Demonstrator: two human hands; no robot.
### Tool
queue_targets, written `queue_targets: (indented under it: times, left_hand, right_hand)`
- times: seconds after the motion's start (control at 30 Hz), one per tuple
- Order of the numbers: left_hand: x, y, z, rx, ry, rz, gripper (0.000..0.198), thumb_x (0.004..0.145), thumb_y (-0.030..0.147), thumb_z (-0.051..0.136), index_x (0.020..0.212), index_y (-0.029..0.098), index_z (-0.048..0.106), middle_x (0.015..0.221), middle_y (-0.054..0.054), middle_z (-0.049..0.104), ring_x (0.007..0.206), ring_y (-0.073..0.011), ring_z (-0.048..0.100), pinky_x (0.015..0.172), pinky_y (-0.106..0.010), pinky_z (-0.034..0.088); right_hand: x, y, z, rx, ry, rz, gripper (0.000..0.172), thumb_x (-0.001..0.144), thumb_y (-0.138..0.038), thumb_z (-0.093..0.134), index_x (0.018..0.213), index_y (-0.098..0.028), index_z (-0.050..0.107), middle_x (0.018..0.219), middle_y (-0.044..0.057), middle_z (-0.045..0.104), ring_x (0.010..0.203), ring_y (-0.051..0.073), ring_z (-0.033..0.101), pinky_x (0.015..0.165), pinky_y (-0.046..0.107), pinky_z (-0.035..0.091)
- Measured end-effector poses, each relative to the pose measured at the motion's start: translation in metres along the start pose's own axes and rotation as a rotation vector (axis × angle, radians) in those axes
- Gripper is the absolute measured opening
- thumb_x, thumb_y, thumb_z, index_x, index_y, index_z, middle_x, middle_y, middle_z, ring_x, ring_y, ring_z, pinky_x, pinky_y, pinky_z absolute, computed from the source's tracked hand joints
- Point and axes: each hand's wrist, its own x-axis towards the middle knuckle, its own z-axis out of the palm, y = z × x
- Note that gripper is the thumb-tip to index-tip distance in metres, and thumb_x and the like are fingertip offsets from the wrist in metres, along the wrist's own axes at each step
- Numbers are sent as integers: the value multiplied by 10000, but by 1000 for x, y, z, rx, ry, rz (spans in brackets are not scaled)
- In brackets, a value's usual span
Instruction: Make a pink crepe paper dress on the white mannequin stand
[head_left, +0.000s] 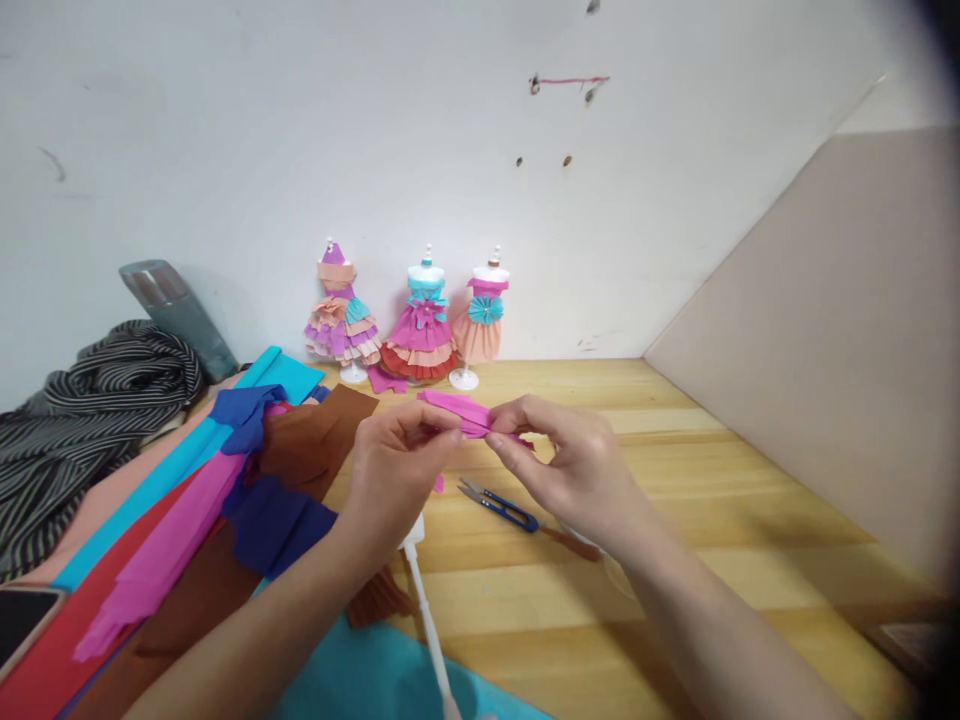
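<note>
Counted two hands: left hand (397, 460), right hand (581, 465). Dressed mannequins (424, 332) numbered three. Singles were: pinched pink piece (454, 405), snips (496, 502), phone (26, 622), bottle (187, 320), striped cloth (112, 395). Coloured sheets (300, 440) overlapped, uncountable.

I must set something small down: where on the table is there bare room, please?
Bare wood shows on the table between the right hand, the back wall and the slanted side panel. The left side is crowded with coloured sheets and striped cloth; blue snips lie close to the right hand.
</note>
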Motion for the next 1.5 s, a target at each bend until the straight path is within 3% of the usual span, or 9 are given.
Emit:
queue_targets:
  times: [0.2,0.37,0.5,0.67,0.9,1.03,1.17,1.37,1.5]
  left_hand:
    - [4,2,-8,-164,-311,-37,160,696,169,764,856,174,764,910,-71,769,807,-185,702,654,-260,563]
    - [8,4,-14,-52,-456,-38,431,630,148,815,1051,196,735,1061,-79,749,910,-200,700,773,-297,580]
    - [6,0,-8,79,-366,9,451,573,132,829,1013,173,736,915,-60,761,772,-171,696,739,-289,583]
    - [3,-8,-3,146,-184,128,86,674,171,760,760,174,752,813,-52,767,687,-162,681,607,-244,552]
    - [8,-1,-12,140,-228,109,81,716,211,758,789,191,787,780,-49,764,673,-168,686,565,-239,555]
    - [9,0,-11,149,-182,150,71,712,207,770,779,204,795,790,-45,777,695,-175,698,568,-233,557]
    - [7,-5,-10,182,-123,188,58,703,211,786,758,226,797,740,-21,775,677,-167,701,609,-239,564]
    - [4,-9,-11,121,-131,217,75,726,208,782,790,244,796,847,-23,787,821,-192,720,724,-267,574]
    - [4,-6,-9,57,-126,163,56,684,192,805,729,220,786,812,-37,784,797,-200,719,719,-279,575]
  right_hand:
    - [-1,3,-6,10,-44,-42,111,868,-149,561,772,-204,576,829,50,709,725,172,643,634,287,466]
    - [0,5,-8,3,-34,-32,114,862,-146,578,764,-205,576,829,46,707,757,179,654,653,287,465]
    - [0,6,-7,23,-56,-32,111,862,-144,581,767,-201,586,831,44,707,759,174,659,664,283,475]
    - [0,1,-5,72,-78,8,111,867,-179,597,760,-204,611,853,50,724,799,186,671,703,307,504]
    - [2,-1,4,174,-6,139,129,854,-226,626,732,-186,623,668,3,671,606,130,602,580,254,471]
    - [3,3,6,178,7,161,153,845,-240,632,706,-179,612,635,-1,641,580,119,572,549,242,444]
    - [3,2,5,214,9,175,135,830,-228,634,706,-177,620,643,2,649,582,121,577,556,248,446]
    - [3,-3,3,245,38,147,160,830,-224,632,674,-193,611,732,39,697,696,170,640,658,301,499]
    - [3,-4,3,256,56,100,175,821,-197,628,650,-202,588,731,38,694,696,174,643,669,314,504]
